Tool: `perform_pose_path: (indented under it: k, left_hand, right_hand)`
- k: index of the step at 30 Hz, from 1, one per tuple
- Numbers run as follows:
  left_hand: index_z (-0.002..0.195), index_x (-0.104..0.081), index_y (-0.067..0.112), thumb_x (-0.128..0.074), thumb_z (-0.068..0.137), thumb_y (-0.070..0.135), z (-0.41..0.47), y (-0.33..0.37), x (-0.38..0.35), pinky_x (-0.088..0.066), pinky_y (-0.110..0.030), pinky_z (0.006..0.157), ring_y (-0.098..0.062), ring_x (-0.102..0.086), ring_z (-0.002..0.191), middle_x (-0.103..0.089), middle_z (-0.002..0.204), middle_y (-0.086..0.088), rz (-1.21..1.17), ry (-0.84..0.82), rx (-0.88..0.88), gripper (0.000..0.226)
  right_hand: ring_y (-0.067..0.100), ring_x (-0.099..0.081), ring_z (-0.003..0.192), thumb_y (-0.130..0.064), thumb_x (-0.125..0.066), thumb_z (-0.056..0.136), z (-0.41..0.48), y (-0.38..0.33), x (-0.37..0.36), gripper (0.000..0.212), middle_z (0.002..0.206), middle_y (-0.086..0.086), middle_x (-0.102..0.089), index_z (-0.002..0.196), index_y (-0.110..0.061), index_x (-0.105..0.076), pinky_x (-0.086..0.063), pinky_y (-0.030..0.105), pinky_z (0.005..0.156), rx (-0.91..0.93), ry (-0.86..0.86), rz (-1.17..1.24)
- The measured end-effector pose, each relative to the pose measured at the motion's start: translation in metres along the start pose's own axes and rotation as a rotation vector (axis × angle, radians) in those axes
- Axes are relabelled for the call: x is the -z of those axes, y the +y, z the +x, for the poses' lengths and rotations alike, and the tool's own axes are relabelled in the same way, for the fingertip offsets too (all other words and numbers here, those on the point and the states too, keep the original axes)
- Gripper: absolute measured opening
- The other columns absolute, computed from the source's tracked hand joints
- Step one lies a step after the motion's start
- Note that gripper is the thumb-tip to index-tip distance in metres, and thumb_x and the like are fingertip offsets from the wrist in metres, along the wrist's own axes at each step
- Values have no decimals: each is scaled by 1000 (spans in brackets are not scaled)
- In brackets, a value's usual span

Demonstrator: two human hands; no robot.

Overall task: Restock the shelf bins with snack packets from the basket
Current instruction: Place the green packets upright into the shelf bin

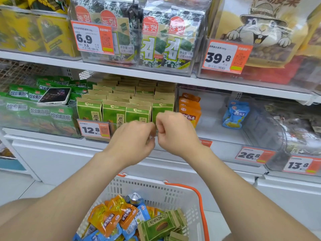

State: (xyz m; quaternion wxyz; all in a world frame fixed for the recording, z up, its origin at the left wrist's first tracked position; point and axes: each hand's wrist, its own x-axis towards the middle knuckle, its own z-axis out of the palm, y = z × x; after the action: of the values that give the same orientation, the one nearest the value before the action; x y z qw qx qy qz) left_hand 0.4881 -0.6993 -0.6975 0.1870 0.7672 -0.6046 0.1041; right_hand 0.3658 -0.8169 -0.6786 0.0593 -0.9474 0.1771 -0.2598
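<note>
Snack packets (112,218) in orange, blue and green sit heaped in the basket (173,190), well below my fingers, and none is lifted yet. Just behind the fingers, green seed packets (114,112) stand in full upright rows, labels facing out. Left hand (133,138) and right hand (173,129) meet in front of them, fingers curled tight. Whether they pinch anything, I can't tell.

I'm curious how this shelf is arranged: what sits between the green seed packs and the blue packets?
In the head view, orange packets stand right of the green seed packs; then bare bin floor up to the blue packets.
</note>
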Motion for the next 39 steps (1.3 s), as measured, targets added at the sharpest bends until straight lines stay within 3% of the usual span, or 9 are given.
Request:
perform_pose_path:
  k: [6, 11, 14, 16, 20, 25, 32, 36, 39]
  left_hand:
    - [124, -64, 32, -57, 97, 44, -26, 6, -14, -56, -41, 85, -21, -64, 106, -70, 111, 6, 56, -561, -38, 30]
    - [133, -59, 32, -57, 99, 45, -58, 22, -39, -53, -40, 94, -22, -60, 110, -60, 119, 4, 45, -843, -104, 37]
    - [137, -58, 30, -54, 101, 43, -75, 32, -56, -54, -42, 94, -27, -63, 111, -60, 127, -2, 85, -953, -148, 38]
    - [139, -58, 27, -53, 104, 39, -86, 39, -65, -54, -40, 92, -27, -63, 112, -62, 130, -2, 116, -1027, -175, 38]
    - [144, -56, 24, -54, 105, 37, -96, 43, -80, -53, -41, 92, -29, -62, 116, -58, 137, -3, 176, -1122, -190, 41]
    - [130, -63, 18, -51, 103, 29, -93, 34, -100, -59, -42, 84, -28, -68, 103, -67, 122, -7, 201, -1052, -229, 32]
    - [130, -63, 17, -50, 104, 27, -92, 31, -119, -47, -34, 68, -25, -63, 90, -67, 124, -8, 204, -1068, -249, 31]
    - [133, -60, 19, -49, 105, 27, -91, 29, -122, -56, -39, 81, -28, -67, 104, -65, 124, -6, 199, -1081, -245, 31]
    - [134, -60, 20, -48, 105, 28, -90, 27, -124, -58, -41, 87, -28, -68, 107, -65, 126, -5, 209, -1098, -237, 33]
  right_hand:
    - [21, -55, 79, -2, -56, 80, -47, -5, 1, 23, 82, -6, -54, 83, -24, -59, -32, 31, 52, -90, -672, -54]
    - [28, -65, 93, -9, -59, 89, -101, -2, -34, 25, 105, 4, -62, 108, -17, -71, -58, 38, 75, -141, -998, -124]
    - [27, -64, 89, -11, -55, 93, -135, 5, -66, 13, 94, 3, -65, 93, -15, -67, -52, 35, 72, -72, -1132, -209]
    - [25, -55, 75, -7, -54, 94, -155, 10, -87, 22, 78, 2, -54, 74, -16, -50, -46, 35, 66, -40, -1181, -245]
    - [21, -51, 70, -2, -57, 92, -187, 20, -116, 23, 83, 0, -52, 79, -17, -47, -40, 31, 53, 1, -1231, -327]
    - [31, -64, 102, -7, -59, 97, -223, 32, -146, 25, 116, 10, -62, 121, -11, -62, -50, 40, 74, 43, -1303, -384]
    - [33, -60, 107, -12, -58, 97, -248, 47, -179, 36, 117, 11, -61, 132, -14, -52, -50, 50, 98, -9, -1459, -346]
    - [32, -63, 113, -11, -58, 99, -236, 49, -181, 32, 124, 9, -65, 130, -11, -64, -56, 47, 95, -80, -1508, -213]
    - [31, -66, 102, -9, -65, 95, -231, 45, -183, 15, 108, 10, -68, 109, -6, -68, -59, 44, 87, -85, -1424, -153]
